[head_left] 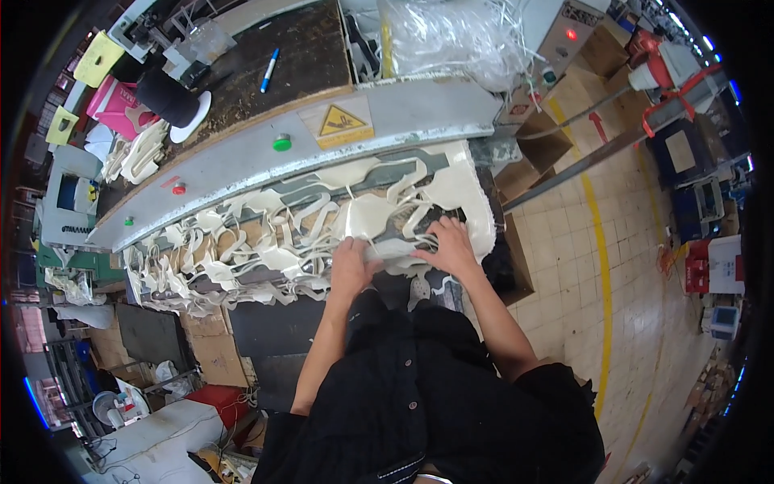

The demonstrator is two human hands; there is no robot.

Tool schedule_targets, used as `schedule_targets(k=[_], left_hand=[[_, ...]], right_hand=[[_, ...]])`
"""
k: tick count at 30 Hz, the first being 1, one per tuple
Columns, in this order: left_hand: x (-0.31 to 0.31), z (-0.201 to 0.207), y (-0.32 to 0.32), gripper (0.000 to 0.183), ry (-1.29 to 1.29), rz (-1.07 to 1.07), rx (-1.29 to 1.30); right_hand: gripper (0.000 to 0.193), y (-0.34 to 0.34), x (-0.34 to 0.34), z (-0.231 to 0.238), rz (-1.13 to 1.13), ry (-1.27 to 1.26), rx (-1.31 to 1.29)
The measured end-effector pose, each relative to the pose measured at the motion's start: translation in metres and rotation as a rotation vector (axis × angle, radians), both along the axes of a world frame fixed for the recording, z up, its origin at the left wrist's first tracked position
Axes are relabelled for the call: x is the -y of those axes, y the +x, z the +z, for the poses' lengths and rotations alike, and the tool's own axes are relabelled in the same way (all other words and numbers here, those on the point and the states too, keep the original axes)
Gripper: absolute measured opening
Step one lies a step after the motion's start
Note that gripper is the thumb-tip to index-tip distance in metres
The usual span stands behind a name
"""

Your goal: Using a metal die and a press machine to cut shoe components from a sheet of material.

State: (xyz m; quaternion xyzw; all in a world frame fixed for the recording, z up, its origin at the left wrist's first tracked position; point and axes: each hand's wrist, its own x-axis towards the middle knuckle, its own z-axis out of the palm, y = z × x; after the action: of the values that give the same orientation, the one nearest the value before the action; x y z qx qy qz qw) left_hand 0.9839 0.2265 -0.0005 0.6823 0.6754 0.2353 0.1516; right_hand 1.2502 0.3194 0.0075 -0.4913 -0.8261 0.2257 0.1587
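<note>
A cream sheet of soft material (372,216), full of cut-out holes and thin strips, lies across the machine bed in front of me. My left hand (351,268) is closed on its near edge, fingertips on top and thumb pointing right. To the right, my right hand (450,247) has its fingers curled over the sheet beside a dark opening, thumb toward the left hand. A pale strip of the sheet stretches between both hands. The undersides of my fingers are hidden.
Beyond the sheet runs a grey machine beam (234,173) with a yellow warning sign (342,121), a green button (281,143) and a red button (179,188). On the dark tabletop lie a blue marker (270,71) and a black thread cone (167,97). Cardboard boxes (538,153) stand right.
</note>
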Motion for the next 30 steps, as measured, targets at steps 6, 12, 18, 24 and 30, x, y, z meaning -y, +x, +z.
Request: schedule_targets(k=[6, 12, 18, 24, 30], left_hand=[[-0.001, -0.005, -0.001, 0.048, -0.016, -0.016, 0.007], [0.033, 0.004, -0.002, 0.036, -0.208, -0.024, 0.171], [-0.088, 0.024, 0.030, 0.020, 0.073, 0.007, 0.151], [-0.182, -0.030, 0.075, 0.038, -0.072, -0.259, -0.066], [-0.176, -0.057, 0.086, 0.040, -0.149, -0.271, 0.075]], right_hand=[[0.056, 0.002, -0.004, -0.007, 0.013, -0.049, 0.039], [0.042, 0.034, 0.012, -0.006, 0.119, -0.263, -0.086], [0.009, 0.018, -0.074, -0.032, -0.149, -0.178, -0.560], [0.009, -0.009, -0.139, -0.086, -0.231, -0.080, -0.530], [0.009, 0.013, -0.134, -0.107, -0.183, 0.047, -0.441]])
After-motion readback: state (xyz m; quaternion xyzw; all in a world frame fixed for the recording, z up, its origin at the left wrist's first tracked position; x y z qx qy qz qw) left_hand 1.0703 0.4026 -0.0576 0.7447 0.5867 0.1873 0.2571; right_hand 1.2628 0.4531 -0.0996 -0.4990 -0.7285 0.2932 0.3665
